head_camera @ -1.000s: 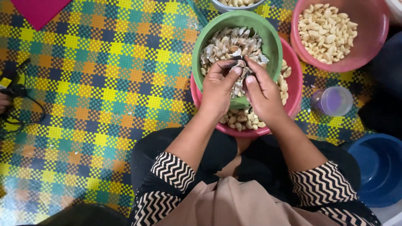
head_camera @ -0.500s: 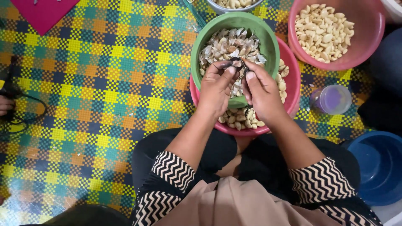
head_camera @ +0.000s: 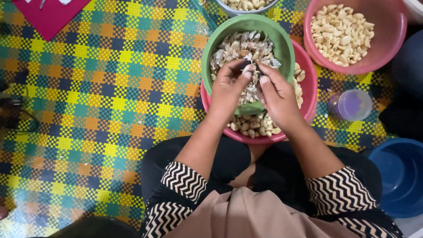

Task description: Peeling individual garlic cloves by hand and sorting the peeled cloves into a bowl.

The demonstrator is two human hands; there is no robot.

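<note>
At the far left the checked mat (head_camera: 88, 110) of yellow, green and orange squares covers the floor, with a pink sheet (head_camera: 48, 15) lying on it at the top edge. Moving right, the left hand (head_camera: 229, 90) reaches over the green bowl (head_camera: 220, 39), its fingers bent and pinched together with the thumb on a small piece of nut (head_camera: 252, 70) — the piece sits right at the fingertips, above the heap of pale skins and shells (head_camera: 240, 46) in that bowl. The right hand (head_camera: 280, 99) meets it from the other side, thumb and forefinger closed on the same piece, so the two hands touch at their tips. The green bowl rests inside a red bowl (head_camera: 308, 61) (unpeeled nuts show around its lower rim, just below the wrists). A metal bowl (head_camera: 246, 6) of nuts pokes in at the top. Further right, a pink bowl (head_camera: 387, 39) holds pale peeled nuts (head_camera: 341, 37), a small purple cup (head_camera: 352, 105) stands on the mat below it, and a blue bowl (head_camera: 398, 176) sits at the right edge — beside the person's knee.
</note>
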